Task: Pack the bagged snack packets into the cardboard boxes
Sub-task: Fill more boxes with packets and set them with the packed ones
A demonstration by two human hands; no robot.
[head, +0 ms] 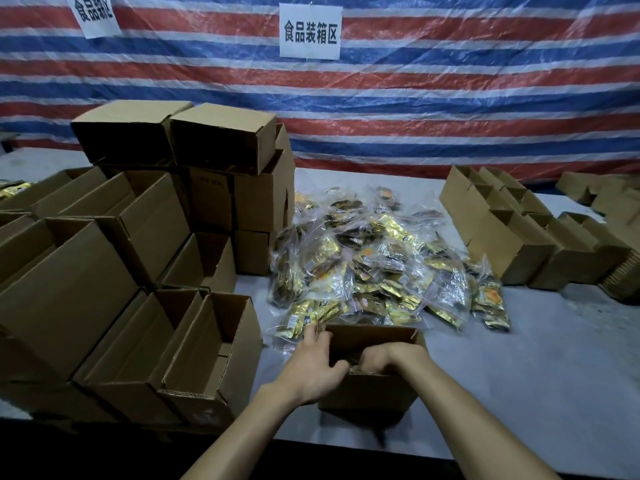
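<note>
While the left hand (311, 367) grips the left wall of an open cardboard box (370, 393) near the front edge of the grey surface (519, 368), its fingers (320, 336) curl round the outside of the far left corner and its thumb hooks over the rim. The right hand (381, 358) reaches down into the same box from the near side. Its fingers are bent downward and hidden below the rim, so whether they hold anything cannot be told, and the box's contents lie in shadow. Just behind the box, up against its far wall, a loose heap of bagged snack packets (374, 265) spreads over the middle of the surface: clear bags with gold and dark wrappers inside. To the left stands a stack of boxes (138, 271) piled several high, some showing open tops. To the right, well apart from the hands, rows of open boxes (519, 244) sit packed side by side. Behind everything hangs a red, white and blue striped tarp (450, 98) bearing a white paper sign (310, 31) with Chinese characters and a second sign (97, 15) at the upper left.
</note>
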